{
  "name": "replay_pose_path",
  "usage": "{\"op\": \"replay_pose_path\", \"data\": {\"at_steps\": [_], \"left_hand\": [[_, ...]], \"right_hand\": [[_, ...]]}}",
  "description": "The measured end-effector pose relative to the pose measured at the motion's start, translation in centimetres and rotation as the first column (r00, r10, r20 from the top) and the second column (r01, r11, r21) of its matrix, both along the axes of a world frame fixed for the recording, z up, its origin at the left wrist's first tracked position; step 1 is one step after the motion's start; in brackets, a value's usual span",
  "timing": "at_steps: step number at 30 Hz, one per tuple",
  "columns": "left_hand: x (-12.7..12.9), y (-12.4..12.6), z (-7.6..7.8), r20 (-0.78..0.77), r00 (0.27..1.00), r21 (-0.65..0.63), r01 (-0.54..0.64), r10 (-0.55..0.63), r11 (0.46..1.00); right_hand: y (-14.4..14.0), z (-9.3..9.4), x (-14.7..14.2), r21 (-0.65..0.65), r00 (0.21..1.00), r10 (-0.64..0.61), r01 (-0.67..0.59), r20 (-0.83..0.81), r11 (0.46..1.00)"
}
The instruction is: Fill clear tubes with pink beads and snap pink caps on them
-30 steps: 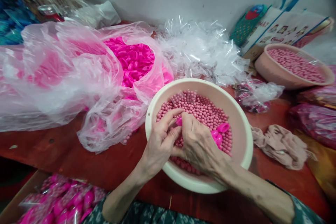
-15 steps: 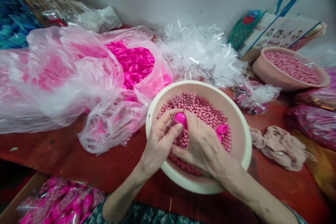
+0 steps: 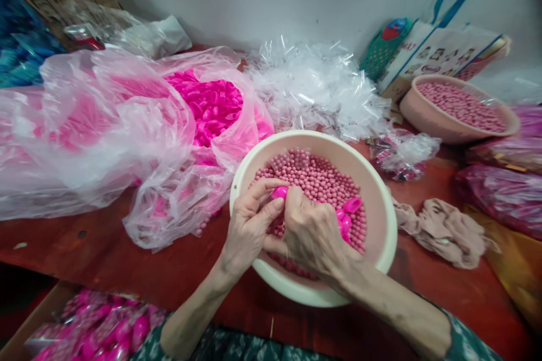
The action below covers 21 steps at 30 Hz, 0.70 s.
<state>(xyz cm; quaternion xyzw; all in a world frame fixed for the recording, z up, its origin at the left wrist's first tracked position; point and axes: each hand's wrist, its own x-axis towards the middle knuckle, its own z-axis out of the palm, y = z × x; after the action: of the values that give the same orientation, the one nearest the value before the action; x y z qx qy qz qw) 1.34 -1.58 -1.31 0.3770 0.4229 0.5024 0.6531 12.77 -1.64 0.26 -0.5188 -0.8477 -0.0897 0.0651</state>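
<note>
While the left hand [image 3: 249, 219] pinches a glossy pink rounded plastic piece [image 3: 279, 192] over a round cream plastic basin [image 3: 382, 231], the right hand [image 3: 317, 232] hides its grip.

Pink piece [image 3: 279, 192] (glossy, rounded) over beads [image 3: 336, 181]

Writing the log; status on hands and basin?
Left hand holds pink plastic piece; right hand alongside, fingertips hidden. Both over basin of pink beads. Nothing visibly blocking.

Passage: strip of surface [image 3: 169, 268], left of bowl [image 3: 296, 291]. Obstacles: plastic bag [image 3: 114, 118], left; wrapper heap [image 3: 315, 87], behind bowl; cloth [image 3: 453, 231], right.
</note>
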Motion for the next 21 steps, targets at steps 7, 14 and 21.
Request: {"op": "replay_pose_path", "data": {"at_steps": [7,14,21], "left_hand": [[0.1,0.0,0.1,0.069,0.997,0.043,0.023,-0.026,0.999],[-4.5,-2.8,-1.0,-0.201,0.853,0.290,-0.417,0.481,0.861],[-8.8,-3.5,-6.7,-0.771,0.550,0.317,-0.104,0.320,0.943]], "right_hand": [[-0.4,0.2,1.6,-0.257,0.902,-0.075,-0.041,-0.425,0.965],[0.8,-0.9,7.5,-0.340,0.941,-0.151,0.041,-0.303,0.940],[2.0,-0.4,11.4,-0.359,0.942,-0.175,0.065,-0.285,0.931]]}}
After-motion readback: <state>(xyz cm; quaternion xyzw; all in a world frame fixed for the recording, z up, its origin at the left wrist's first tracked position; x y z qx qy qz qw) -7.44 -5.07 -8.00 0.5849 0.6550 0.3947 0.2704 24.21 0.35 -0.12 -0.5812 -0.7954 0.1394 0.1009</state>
